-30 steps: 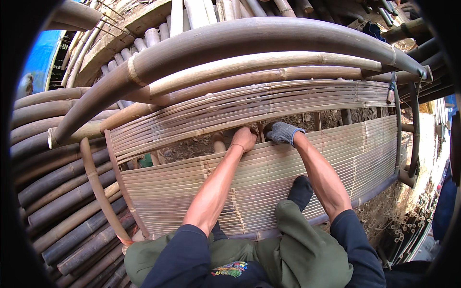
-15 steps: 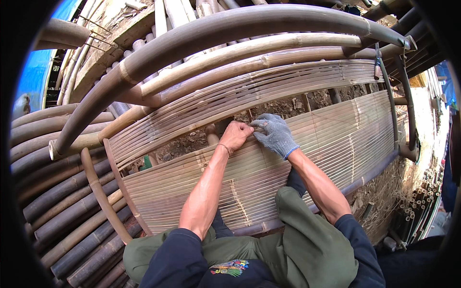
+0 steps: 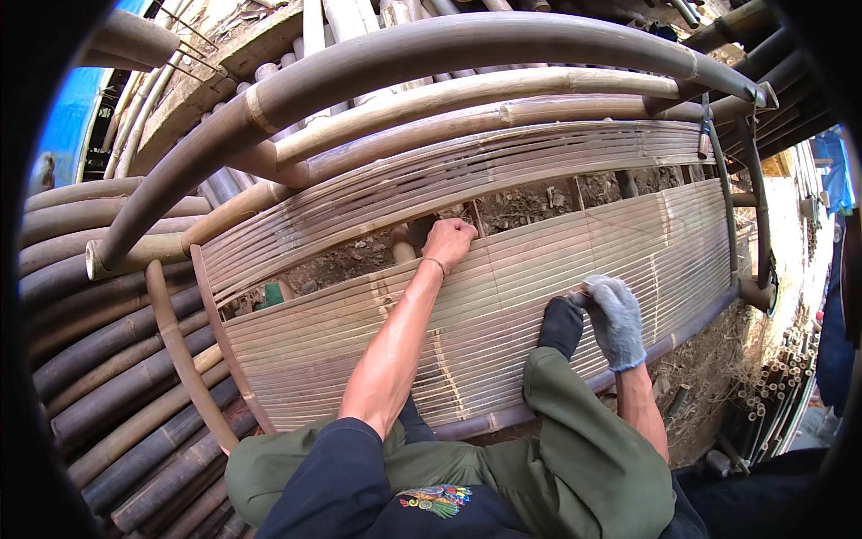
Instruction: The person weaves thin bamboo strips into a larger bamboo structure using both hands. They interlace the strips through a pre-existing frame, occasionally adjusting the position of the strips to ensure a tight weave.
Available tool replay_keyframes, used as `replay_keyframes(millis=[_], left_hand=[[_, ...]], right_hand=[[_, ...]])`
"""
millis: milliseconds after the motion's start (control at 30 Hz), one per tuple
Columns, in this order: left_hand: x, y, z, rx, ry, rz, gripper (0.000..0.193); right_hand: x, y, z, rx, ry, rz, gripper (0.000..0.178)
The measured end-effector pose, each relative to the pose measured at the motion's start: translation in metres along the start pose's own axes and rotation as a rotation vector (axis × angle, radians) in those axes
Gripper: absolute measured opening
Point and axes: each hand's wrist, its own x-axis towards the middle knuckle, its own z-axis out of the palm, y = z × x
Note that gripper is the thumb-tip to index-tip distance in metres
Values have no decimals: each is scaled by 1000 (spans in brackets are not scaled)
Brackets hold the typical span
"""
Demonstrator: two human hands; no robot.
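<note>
Bamboo slats lie side by side in a wide panel [image 3: 539,287] under my hands. My bare left hand [image 3: 451,241] is closed at the panel's far edge, beside the gap; its fingers hide what they pinch. Lower and to the right, my right hand [image 3: 615,322], in a grey knit glove, hovers over the slats by my dark-socked foot [image 3: 561,325]. Its fingers are curled together, and whatever they hold is too small to make out. Beyond the gap runs a second, narrower band of slats [image 3: 404,202].
A thick curved bamboo pole [image 3: 431,45] arches across the far side of the frame. Stacked dark bamboo poles [image 3: 117,386] fill the left. A brush-like tool [image 3: 704,139] hangs at the far right corner. Cut bamboo ends [image 3: 781,386] are piled at the right.
My right hand has drawn away from my left, moving right and toward me to beside my foot. The left hand stays at the panel's far edge, fingers closed.
</note>
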Motion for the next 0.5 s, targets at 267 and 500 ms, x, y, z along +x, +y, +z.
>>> replay_keyframes(millis=[267, 500], left_hand=[[-7, 1, -11, -31, 68, 38, 56], [-22, 17, -6, 314, -133, -47, 49]], right_hand=[[-198, -77, -183, 365, 294, -30, 24], [-300, -71, -356, -1176, 306, 586, 30]])
